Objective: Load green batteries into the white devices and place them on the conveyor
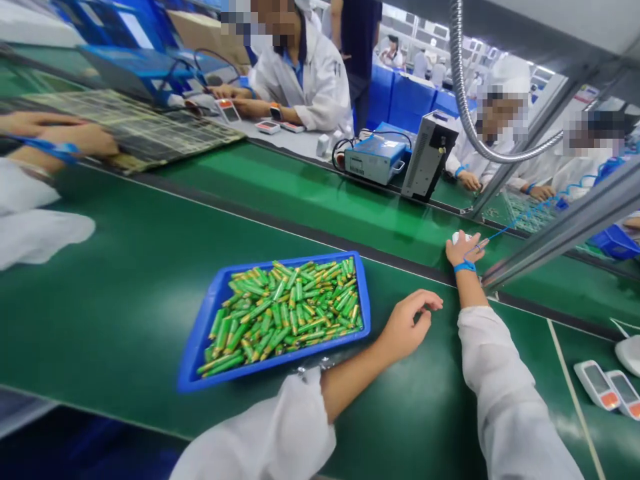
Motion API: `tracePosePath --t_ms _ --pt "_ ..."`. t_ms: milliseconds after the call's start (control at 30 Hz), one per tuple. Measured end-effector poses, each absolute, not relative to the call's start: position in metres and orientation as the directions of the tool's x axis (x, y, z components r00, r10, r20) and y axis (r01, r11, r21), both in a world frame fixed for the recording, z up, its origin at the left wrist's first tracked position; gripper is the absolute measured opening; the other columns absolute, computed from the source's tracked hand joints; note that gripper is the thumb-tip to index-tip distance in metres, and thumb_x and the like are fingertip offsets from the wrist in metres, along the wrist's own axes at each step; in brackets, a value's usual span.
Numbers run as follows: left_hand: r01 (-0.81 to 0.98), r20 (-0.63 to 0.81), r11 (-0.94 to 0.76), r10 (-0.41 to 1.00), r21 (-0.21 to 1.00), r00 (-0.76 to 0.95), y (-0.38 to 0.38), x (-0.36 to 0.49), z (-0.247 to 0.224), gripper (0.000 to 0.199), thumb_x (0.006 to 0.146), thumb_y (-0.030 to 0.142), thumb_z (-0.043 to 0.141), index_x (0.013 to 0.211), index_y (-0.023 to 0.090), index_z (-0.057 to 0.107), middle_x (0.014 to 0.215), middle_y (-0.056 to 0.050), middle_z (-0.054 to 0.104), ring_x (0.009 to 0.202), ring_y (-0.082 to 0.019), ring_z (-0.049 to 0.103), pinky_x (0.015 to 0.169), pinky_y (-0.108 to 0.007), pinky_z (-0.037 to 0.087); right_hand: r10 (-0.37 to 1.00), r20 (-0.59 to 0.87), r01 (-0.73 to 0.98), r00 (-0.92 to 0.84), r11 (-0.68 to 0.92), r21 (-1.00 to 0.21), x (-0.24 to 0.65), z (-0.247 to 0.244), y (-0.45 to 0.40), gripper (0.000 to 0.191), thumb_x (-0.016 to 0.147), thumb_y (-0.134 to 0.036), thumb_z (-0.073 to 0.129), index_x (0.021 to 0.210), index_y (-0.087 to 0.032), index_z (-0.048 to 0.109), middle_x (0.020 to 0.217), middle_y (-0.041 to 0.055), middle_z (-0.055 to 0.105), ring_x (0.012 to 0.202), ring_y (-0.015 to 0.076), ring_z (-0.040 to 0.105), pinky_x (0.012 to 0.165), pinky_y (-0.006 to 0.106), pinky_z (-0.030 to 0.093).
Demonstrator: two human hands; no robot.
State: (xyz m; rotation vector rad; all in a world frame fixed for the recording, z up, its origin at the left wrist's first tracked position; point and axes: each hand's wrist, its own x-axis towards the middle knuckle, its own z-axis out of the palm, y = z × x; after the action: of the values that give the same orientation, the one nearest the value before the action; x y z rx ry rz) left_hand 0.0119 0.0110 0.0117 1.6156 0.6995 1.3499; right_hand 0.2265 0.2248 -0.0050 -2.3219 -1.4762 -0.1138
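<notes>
At 3 o'clock on the green belt, the right hand [466, 251] is spread wide, palm down, over a small white object [461, 237]; whether the fingers press on it or merely cover it, I cannot tell. Most of the object is hidden, leaving only a pale patch visible at the fingers. A blue wrist strap [465, 266] circles that wrist, and a thin blue cord [515, 224] runs from by the hand toward 2 o'clock.

Toward 4 o'clock, the left hand [407, 327] is empty and loosely curved, a moderate gap between thumb and fingers, above the dark green work surface [430, 413]. The thing nearest to it is the blue tray [367, 293], at 7 o'clock from centre, filled with a loose heap of green cylinders [280, 317] with gold-coloured ends, lying at many angles.

Farther out at 4 o'clock lie white handheld devices [595, 385] with grey screens and orange patches. A blue instrument box [373, 160] sits at 1 o'clock, a dark-sided upright case [425, 157] beside it. At 12 o'clock, a person in white [320, 80] handles a similar device [229, 111].
</notes>
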Motion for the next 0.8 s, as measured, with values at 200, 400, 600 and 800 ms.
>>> tracePosePath --t_ms 200,400,600,800 --pt "-0.111 0.459 -0.445 0.855 0.888 0.244 0.010 0.009 0.015 0.032 0.093 0.002 0.049 0.109 0.019 0.072 0.111 -0.008 0.076 0.098 -0.019 0.072 0.087 -0.031 0.057 0.905 0.261 0.927 0.336 -0.268 -0.263 0.232 -0.007 0.232 0.060 0.105 -0.037 0.061 0.165 -0.029 0.061 0.162 0.0250 0.051 0.137 0.0428 0.060 0.115 0.065 0.047" --pt "-0.122 0.428 -0.411 0.877 0.903 0.217 0.015 0.010 0.015 0.037 0.086 0.001 0.049 0.110 0.019 0.072 0.108 -0.006 0.075 0.097 -0.019 0.072 0.085 -0.030 0.056 0.928 0.371 0.968 0.013 0.081 -0.237 0.215 0.009 0.174 0.059 0.107 -0.041 0.055 0.164 -0.025 0.062 0.169 0.0216 0.048 0.150 0.0415 0.051 0.121 0.061 0.044" --pt "-0.027 0.504 -0.506 0.852 0.862 0.145 0.022 0.011 0.015 0.034 0.085 0.003 0.051 0.108 0.020 0.070 0.112 -0.007 0.074 0.107 -0.023 0.069 0.099 -0.037 0.056 0.905 0.366 0.913 -0.217 0.321 -0.252 0.198 0.000 0.046 0.056 0.107 -0.044 0.055 0.159 -0.027 0.065 0.167 0.0208 0.050 0.152 0.0409 0.050 0.120 0.064 0.043" --pt "0.254 0.435 -0.505 0.854 0.825 0.286 0.024 0.014 0.005 0.035 0.086 0.005 0.056 0.116 0.020 0.068 0.127 -0.010 0.074 0.119 -0.029 0.066 0.111 -0.046 0.054 0.891 0.401 0.865 -0.212 0.362 -0.348 0.205 0.005 -0.019 0.044 0.110 -0.042 0.052 0.142 -0.026 0.076 0.151 0.0178 0.065 0.139 0.0374 0.061 0.117 0.064 0.045"
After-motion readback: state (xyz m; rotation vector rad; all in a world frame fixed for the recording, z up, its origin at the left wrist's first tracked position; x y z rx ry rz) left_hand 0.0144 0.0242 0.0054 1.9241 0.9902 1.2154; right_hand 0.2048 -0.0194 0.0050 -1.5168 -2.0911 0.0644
